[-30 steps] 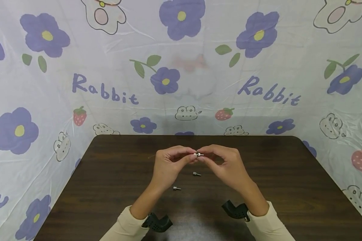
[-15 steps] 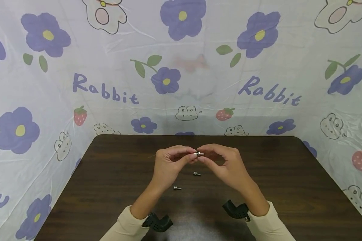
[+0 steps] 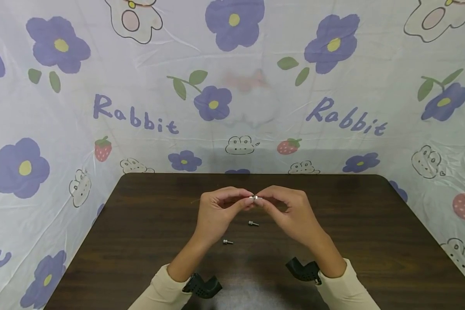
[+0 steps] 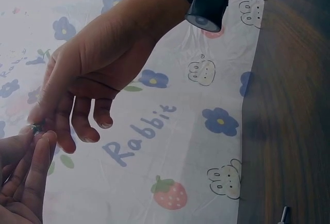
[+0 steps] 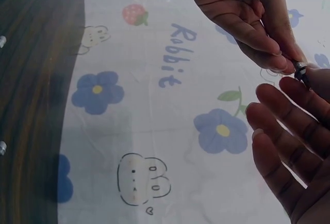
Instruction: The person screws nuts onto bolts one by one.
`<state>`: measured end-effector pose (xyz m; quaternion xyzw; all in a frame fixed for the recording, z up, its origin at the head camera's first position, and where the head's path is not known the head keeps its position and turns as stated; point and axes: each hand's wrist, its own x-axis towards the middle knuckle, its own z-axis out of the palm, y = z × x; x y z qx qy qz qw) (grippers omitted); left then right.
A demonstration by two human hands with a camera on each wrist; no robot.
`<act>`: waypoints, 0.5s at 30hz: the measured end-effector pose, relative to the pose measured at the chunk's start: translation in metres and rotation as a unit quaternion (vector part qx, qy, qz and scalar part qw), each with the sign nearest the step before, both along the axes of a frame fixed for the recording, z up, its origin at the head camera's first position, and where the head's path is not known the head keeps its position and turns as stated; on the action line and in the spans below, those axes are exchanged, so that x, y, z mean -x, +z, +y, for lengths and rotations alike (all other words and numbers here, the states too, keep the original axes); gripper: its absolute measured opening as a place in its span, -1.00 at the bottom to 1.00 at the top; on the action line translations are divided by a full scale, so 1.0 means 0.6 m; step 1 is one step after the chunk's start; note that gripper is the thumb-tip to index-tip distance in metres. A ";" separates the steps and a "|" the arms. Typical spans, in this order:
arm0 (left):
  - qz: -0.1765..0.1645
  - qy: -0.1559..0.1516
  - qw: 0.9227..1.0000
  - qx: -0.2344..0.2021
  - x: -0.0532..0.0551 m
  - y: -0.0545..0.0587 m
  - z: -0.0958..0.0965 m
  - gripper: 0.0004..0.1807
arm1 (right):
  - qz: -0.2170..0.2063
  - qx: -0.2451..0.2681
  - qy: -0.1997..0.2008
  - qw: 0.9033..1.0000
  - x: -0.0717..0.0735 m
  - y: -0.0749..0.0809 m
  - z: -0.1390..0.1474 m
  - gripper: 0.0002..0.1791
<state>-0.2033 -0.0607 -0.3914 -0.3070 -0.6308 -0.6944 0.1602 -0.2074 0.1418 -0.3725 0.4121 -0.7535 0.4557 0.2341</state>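
Note:
Above the middle of the table, my left hand [image 3: 217, 213] pinches one end of a small silver screw [image 3: 256, 198] between thumb and forefinger. From the opposite side the thumb and forefinger of my right hand [image 3: 290, 213] close on its other end. A wider part midway along it looks like a nut, with a dark ring beside it. The right wrist view shows the screw [image 5: 300, 70] between the fingertips, the right hand's other fingers loosely spread. Most of it is hidden by fingers in the left wrist view.
Two loose screws lie on the dark wooden table [image 3: 159, 241], one screw [image 3: 253, 223] just below the hands, the other screw [image 3: 227, 242] nearer and to the left. A printed cloth [image 3: 255, 107] hangs behind and at the sides. Black camera mounts [image 3: 203, 286] sit on both wrists.
The right fingertips shift slightly around the screw, parting a little and then closing on it again. My left hand and the loose screws stay where they were.

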 end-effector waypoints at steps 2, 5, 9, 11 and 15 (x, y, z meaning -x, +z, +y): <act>0.000 0.000 1.000 -0.001 0.000 0.000 0.000 -0.88 | -0.003 0.000 -0.003 1.000 -0.001 0.000 0.000 -0.80; 0.001 0.001 1.000 -0.002 0.000 0.000 0.000 -0.90 | 0.006 0.002 -0.010 1.000 0.000 -0.001 0.002 -0.71; 0.004 0.000 1.000 -0.005 0.000 0.001 0.000 -0.91 | 0.028 0.007 -0.008 1.000 0.002 -0.001 0.004 -0.61; 0.003 -0.001 1.000 -0.005 0.000 0.001 0.000 -0.91 | 0.033 0.007 -0.004 0.999 0.003 -0.001 0.004 -0.62; -0.001 -0.003 1.000 -0.003 -0.001 0.000 0.000 -0.90 | 0.034 0.002 0.001 0.999 0.003 -0.001 0.004 -0.65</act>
